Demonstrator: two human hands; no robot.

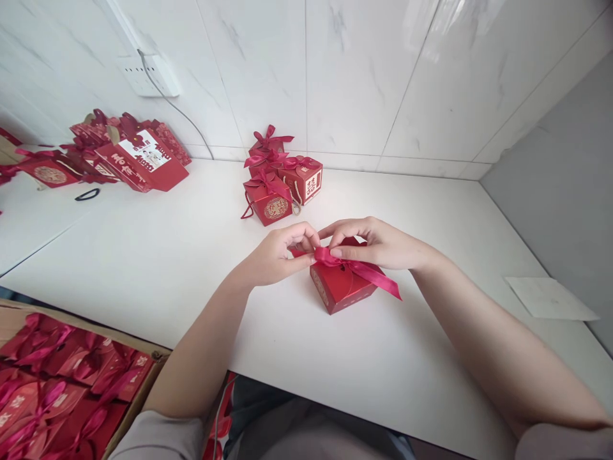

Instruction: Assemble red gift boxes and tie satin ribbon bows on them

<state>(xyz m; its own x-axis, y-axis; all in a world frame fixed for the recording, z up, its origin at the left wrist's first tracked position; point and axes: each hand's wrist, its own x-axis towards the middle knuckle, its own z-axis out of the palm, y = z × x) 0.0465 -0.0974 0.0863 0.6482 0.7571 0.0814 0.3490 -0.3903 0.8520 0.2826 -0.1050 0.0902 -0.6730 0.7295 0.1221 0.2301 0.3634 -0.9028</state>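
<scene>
A small red gift box (341, 287) sits on the white table (364, 377) in front of me. A pink-red satin ribbon (368, 271) lies across its top, one tail trailing to the right. My left hand (275, 255) pinches the ribbon at the left of the box's top, fingers closed. My right hand (378, 244) reaches over the box and pinches the same ribbon beside the left hand's fingertips.
Three finished red boxes with bows (282, 179) stand near the back wall. A pile of flat red boxes (129, 153) lies at the far left. A cardboard carton (138, 390) of flat boxes with ribbons sits at the lower left. A white sheet (548, 297) lies at the right.
</scene>
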